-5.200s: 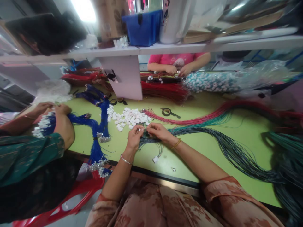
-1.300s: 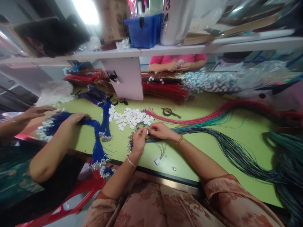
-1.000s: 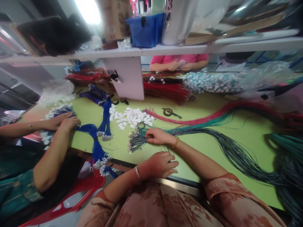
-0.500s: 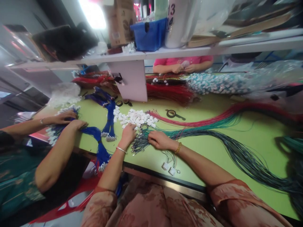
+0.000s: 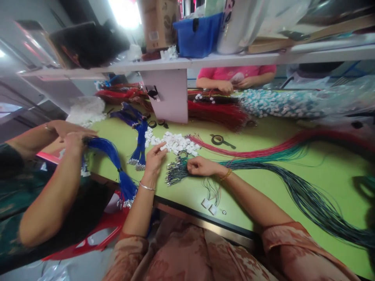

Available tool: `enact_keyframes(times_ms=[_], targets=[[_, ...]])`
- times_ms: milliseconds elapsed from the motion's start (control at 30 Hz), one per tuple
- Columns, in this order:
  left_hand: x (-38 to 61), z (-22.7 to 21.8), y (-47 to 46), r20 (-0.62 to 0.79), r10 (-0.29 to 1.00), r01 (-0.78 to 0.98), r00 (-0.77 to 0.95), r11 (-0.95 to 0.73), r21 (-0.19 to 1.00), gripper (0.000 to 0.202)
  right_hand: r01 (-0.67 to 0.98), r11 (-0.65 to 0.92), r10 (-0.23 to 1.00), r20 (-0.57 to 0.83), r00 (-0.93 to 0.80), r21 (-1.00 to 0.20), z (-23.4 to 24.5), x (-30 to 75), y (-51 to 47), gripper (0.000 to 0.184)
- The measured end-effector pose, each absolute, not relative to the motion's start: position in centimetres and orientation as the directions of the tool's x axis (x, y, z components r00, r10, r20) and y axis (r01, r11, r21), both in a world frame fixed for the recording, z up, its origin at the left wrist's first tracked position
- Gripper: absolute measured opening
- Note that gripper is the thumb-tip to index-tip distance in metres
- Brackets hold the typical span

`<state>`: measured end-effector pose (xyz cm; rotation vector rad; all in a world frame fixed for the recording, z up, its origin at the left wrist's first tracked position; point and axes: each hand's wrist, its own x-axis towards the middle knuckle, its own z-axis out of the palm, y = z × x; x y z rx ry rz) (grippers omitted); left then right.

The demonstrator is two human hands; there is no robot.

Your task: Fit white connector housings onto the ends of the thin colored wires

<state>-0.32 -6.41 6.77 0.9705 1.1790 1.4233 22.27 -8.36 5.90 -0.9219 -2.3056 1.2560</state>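
Observation:
My left hand (image 5: 154, 159) is beside the pile of white plastic connector housings (image 5: 177, 143), thumb and fingers apart, with nothing visible in them. To its right, my right hand (image 5: 201, 166) is closed, its fingers curled around wires at the end of the dark wire bundle (image 5: 263, 165). Which wires they grip is partly hidden. Metal crimp terminals (image 5: 174, 172) fan out from the bundle's end between my two hands. Red wires (image 5: 234, 153) and green wires (image 5: 281, 153) run behind the bundle, their left ends near the housings. Two white connectors (image 5: 213, 209) with thin wires lie near the front edge.
At left, a co-worker's hands (image 5: 76, 136) hold a blue wire bundle (image 5: 107, 148). More blue bundles (image 5: 142, 136) lie near the divider (image 5: 170, 95). A black tape-like ring with a strip (image 5: 218, 139) lies behind the wires. A shelf (image 5: 258, 58) crosses above; a person in pink sits beyond it.
My left hand has drawn slightly left of the terminals, and its fingers have opened. My right hand stays at the bundle. The co-worker's hands have moved left with the blue wires. The view has shifted slightly.

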Motion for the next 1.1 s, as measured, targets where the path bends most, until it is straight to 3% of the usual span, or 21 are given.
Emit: enact_keyframes(times_ms=[67,133,233,300,500,700,1100], targets=[[-0.3,7.1,-6.7,-0.04,0.989,-0.295,-0.14,-0.003,0.956,0.035,0.315,0.293,0.735,0.002,-0.678,-0.903,6.3,22.7,-7.9,0.006],[-0.2,7.2,-6.9,-0.057,0.991,-0.373,-0.119,0.009,0.928,0.03,0.301,0.302,0.738,0.022,-0.675,-0.905,6.8,22.7,-7.7,0.007],[0.1,7.2,-7.1,-0.094,0.991,-0.426,-0.098,0.044,0.903,0.029,0.336,0.393,0.646,-0.003,-0.763,-0.856,7.3,22.0,-7.5,0.004],[0.3,7.0,-7.2,-0.111,0.99,-0.444,-0.084,0.063,0.894,0.029,0.311,0.371,0.615,-0.019,-0.788,-0.875,7.6,21.4,-7.4,0.007],[1.0,6.4,-7.7,-0.128,0.991,-0.494,-0.044,0.09,0.865,0.024,0.157,0.216,0.714,0.046,-0.699,-0.964,8.5,19.3,-7.3,0.018],[1.7,5.7,-8.0,-0.102,0.995,-0.507,0.005,0.09,0.857,0.02,-0.016,0.231,0.771,0.193,-0.607,-0.973,9.2,17.2,-7.5,0.019],[2.9,5.3,-8.5,-0.126,0.985,-0.608,0.117,0.172,0.775,0.014,0.202,0.211,0.956,0.158,-0.249,-0.956,7.5,18.6,-8.0,0.019]])
